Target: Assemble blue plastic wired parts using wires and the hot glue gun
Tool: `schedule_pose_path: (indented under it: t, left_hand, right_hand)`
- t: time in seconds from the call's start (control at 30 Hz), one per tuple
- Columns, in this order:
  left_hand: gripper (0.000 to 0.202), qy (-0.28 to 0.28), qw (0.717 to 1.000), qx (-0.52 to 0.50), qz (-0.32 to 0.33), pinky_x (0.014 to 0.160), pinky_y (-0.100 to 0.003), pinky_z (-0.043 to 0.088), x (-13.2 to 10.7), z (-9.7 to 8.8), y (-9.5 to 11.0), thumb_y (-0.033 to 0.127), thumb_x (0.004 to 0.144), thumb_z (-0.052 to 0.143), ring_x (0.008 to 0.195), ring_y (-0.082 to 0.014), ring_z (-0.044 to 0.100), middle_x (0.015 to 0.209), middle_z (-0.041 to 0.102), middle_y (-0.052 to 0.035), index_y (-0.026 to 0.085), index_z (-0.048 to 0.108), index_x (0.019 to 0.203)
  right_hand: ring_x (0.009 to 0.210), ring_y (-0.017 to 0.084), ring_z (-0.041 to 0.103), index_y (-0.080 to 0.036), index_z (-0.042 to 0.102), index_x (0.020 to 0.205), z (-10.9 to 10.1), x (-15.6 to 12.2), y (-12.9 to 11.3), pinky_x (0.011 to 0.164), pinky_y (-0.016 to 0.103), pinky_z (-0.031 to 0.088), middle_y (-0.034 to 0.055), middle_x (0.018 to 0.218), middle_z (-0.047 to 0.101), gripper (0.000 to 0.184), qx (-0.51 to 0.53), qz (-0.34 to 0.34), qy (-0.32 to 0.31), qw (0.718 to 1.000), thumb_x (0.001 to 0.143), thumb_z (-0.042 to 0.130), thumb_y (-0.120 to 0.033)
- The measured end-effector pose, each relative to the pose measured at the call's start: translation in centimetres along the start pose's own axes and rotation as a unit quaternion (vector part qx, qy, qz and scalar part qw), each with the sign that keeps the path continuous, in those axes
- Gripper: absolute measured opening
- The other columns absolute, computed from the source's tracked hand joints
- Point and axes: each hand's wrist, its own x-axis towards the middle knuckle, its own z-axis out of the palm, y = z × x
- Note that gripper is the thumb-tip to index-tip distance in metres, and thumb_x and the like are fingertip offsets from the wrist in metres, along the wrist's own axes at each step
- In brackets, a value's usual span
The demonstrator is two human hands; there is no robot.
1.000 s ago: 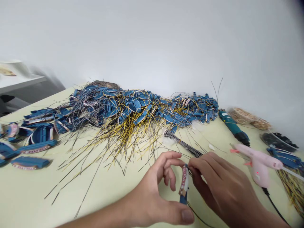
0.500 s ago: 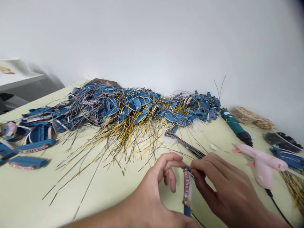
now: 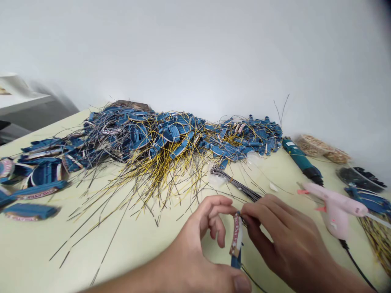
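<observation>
A small blue plastic piece (image 3: 236, 236) with a curved, lettered sign strip on its front stands nearly upright at the bottom centre. My left hand (image 3: 195, 244) grips it by its ends, index finger at the top and thumb near the bottom. From the right, my right hand (image 3: 287, 236) pinches at the piece's upper end; what lies between those fingertips is mostly hidden. A thin dark wire (image 3: 252, 278) trails from the piece's lower side. Just beyond my right hand lies a bundle of grey wires (image 3: 241, 188).
A large heap of blue pieces (image 3: 174, 132) with yellow and black wires spans the back. Loose blue pieces (image 3: 30, 211) lie at left. On the right are a pink glue gun (image 3: 336, 203), a teal power tool (image 3: 301, 158), a dark-filled container (image 3: 360, 179) and more wired pieces (image 3: 368, 199).
The blue piece has tilted slightly and its lower end has swung left. My left thumb shows more at its bottom. Both hands keep their grip, and the view has shifted a little.
</observation>
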Motion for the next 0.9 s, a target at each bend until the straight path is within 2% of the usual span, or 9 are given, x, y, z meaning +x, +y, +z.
schedule_pose_path:
  t: [0.1,0.3,0.4,0.53,0.67,0.9]
  left_hand:
    - [0.091,0.003,1.0,-0.005,-0.005,0.077,-0.033,0.033,0.1,0.1,0.0,0.042,0.051,0.089,0.085,-0.0173,0.045,0.102,0.051,-0.0013,0.027,0.043,0.129]
    - [0.089,0.005,1.0,-0.006,-0.006,0.076,-0.032,0.033,0.2,0.2,0.3,0.028,0.048,0.087,0.082,-0.0157,0.045,0.11,0.051,-0.0022,0.027,0.043,0.125]
    - [0.091,0.011,1.0,0.004,-0.016,0.077,-0.033,0.034,0.1,0.3,0.5,0.023,0.046,0.087,0.082,-0.0161,0.046,0.101,0.051,0.0001,0.028,0.042,0.125]
    - [0.089,0.013,1.0,0.015,-0.014,0.081,-0.035,0.035,0.0,0.4,0.8,0.025,0.047,0.089,0.081,-0.0173,0.048,0.088,0.048,0.0031,0.027,0.043,0.124]
    - [0.085,0.021,0.999,0.028,0.002,0.081,-0.033,0.035,-0.2,0.4,1.1,0.025,0.05,0.088,0.081,-0.017,0.048,0.09,0.048,0.0023,0.026,0.044,0.122]
    - [0.081,0.013,0.99,0.139,0.031,0.079,-0.033,0.032,-0.6,0.2,1.4,0.033,0.056,0.085,0.08,-0.0178,0.047,0.088,0.048,0.0023,0.026,0.043,0.124]
  right_hand:
    - [0.064,0.018,0.055,-0.018,0.06,0.089,0.0,0.0,0.1,0.059,0.031,0.039,0.0016,0.069,0.062,0.011,-0.002,-0.005,-0.005,1.0,0.093,0.053,-0.01]
    - [0.064,0.016,0.052,-0.017,0.058,0.089,0.0,0.1,0.1,0.06,0.029,0.039,0.0011,0.07,0.061,0.012,0.009,-0.006,-0.002,1.0,0.094,0.05,-0.009]
    - [0.064,0.016,0.052,-0.017,0.057,0.089,0.0,0.1,-0.1,0.06,0.029,0.039,0.001,0.07,0.06,0.012,0.013,-0.002,-0.001,1.0,0.094,0.05,-0.009]
    - [0.062,0.017,0.051,-0.017,0.058,0.089,-0.1,0.0,-0.1,0.058,0.03,0.039,0.0018,0.068,0.06,0.012,0.003,-0.012,-0.003,1.0,0.093,0.05,-0.009]
    - [0.062,0.017,0.052,-0.015,0.059,0.091,-0.1,0.0,0.0,0.058,0.031,0.039,0.0026,0.068,0.062,0.012,-0.013,-0.03,-0.004,0.999,0.093,0.05,-0.008]
    - [0.063,0.019,0.052,-0.013,0.061,0.094,-0.2,-0.3,0.3,0.057,0.032,0.038,0.0038,0.068,0.062,0.01,-0.012,-0.055,-0.003,0.998,0.092,0.053,-0.007]
